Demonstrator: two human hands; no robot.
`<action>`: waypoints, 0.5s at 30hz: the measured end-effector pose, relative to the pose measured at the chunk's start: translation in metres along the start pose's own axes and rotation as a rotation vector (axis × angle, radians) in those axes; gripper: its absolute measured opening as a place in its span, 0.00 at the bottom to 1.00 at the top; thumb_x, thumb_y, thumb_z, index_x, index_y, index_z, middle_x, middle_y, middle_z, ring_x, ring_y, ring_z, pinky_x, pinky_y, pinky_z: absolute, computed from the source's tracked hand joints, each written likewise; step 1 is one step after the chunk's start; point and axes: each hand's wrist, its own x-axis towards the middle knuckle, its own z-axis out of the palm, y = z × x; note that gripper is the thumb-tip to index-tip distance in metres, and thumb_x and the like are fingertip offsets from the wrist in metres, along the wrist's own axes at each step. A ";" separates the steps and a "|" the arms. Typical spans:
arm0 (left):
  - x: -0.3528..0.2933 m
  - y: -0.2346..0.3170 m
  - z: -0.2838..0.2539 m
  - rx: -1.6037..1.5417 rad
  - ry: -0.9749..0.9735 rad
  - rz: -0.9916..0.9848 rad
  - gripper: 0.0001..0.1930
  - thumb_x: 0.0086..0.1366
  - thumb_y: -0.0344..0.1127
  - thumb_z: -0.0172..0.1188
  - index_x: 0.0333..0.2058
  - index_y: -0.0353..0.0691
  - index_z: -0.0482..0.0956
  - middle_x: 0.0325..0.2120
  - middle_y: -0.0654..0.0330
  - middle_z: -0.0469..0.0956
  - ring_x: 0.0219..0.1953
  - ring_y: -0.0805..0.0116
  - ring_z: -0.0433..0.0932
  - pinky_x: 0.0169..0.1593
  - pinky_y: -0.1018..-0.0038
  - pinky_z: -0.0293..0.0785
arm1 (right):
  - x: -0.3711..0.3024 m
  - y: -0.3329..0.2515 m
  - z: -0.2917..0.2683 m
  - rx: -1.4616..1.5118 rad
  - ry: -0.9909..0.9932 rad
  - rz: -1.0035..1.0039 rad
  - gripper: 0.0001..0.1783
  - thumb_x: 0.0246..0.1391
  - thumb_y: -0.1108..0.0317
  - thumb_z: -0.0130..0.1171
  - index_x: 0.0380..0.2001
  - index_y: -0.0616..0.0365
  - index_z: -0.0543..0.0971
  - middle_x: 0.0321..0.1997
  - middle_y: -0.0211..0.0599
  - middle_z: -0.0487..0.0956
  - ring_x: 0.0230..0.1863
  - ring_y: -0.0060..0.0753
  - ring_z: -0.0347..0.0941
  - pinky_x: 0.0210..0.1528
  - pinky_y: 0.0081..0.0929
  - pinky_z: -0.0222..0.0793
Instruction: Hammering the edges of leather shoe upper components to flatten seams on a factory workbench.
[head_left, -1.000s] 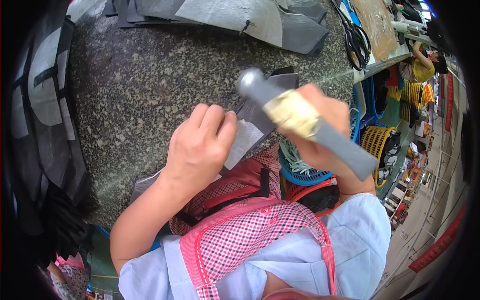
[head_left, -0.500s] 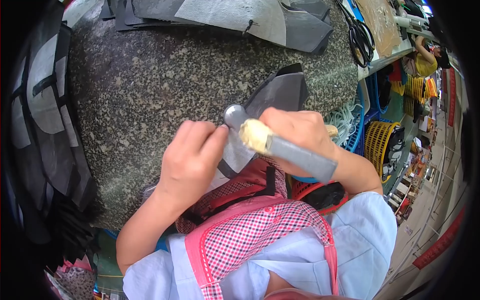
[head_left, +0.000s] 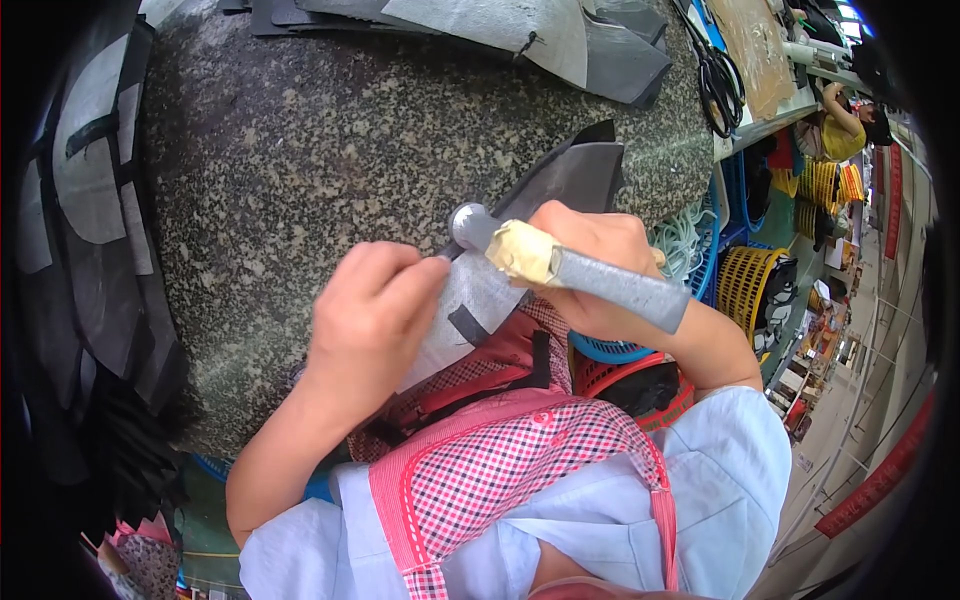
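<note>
In my right hand [head_left: 612,262], fingers closed round its handle, is a hammer [head_left: 622,288] with a rounded steel face and yellowish wrapping near the middle of its head. The round face sits on or just over the edge of a dark grey and whitish cut piece of sheet material [head_left: 478,292]; whether it touches I cannot tell. My left hand [head_left: 368,315] pinches that same edge, thumb and forefinger close beside the hammer face. The piece lies across the near edge of a speckled stone slab [head_left: 290,200], a small black strip on its pale part.
More cut pieces [head_left: 490,30] lie along the slab's far side, and a stack [head_left: 95,200] hangs at the left. Black scissors [head_left: 720,90] rest at the upper right. Baskets, one yellow [head_left: 745,290] and one red [head_left: 600,380], stand right. A person [head_left: 840,130] is farther off.
My left hand has shifted slightly left, and more of the piece's pale part now shows. The hammer and right hand have moved slightly; the hammer face stays by the same edge.
</note>
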 end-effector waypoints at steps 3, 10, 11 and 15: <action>-0.013 0.000 -0.004 0.046 -0.016 -0.025 0.16 0.45 0.22 0.60 0.37 0.34 0.77 0.31 0.56 0.72 0.30 0.60 0.73 0.32 0.69 0.72 | -0.001 -0.001 0.001 -0.037 0.011 -0.027 0.13 0.43 0.68 0.61 0.29 0.56 0.67 0.21 0.38 0.73 0.23 0.44 0.74 0.23 0.35 0.70; -0.013 0.004 -0.001 0.214 -0.016 0.065 0.15 0.45 0.26 0.58 0.36 0.36 0.77 0.30 0.60 0.71 0.29 0.64 0.71 0.30 0.71 0.69 | 0.002 -0.017 0.000 -0.050 0.066 -0.168 0.11 0.44 0.67 0.58 0.28 0.56 0.67 0.22 0.38 0.74 0.22 0.43 0.74 0.21 0.34 0.69; -0.014 0.003 -0.004 0.212 -0.015 0.072 0.15 0.45 0.26 0.58 0.36 0.36 0.77 0.30 0.60 0.71 0.29 0.64 0.71 0.30 0.71 0.69 | 0.003 -0.019 0.001 -0.084 -0.008 -0.087 0.11 0.44 0.67 0.59 0.28 0.56 0.67 0.22 0.38 0.74 0.22 0.43 0.75 0.21 0.33 0.69; -0.029 0.001 -0.009 0.270 0.028 -0.039 0.12 0.48 0.30 0.59 0.35 0.43 0.79 0.27 0.64 0.72 0.33 0.64 0.71 0.35 0.68 0.65 | 0.006 -0.012 0.003 -0.090 -0.022 -0.064 0.12 0.42 0.65 0.59 0.28 0.55 0.68 0.20 0.37 0.73 0.22 0.42 0.75 0.21 0.34 0.69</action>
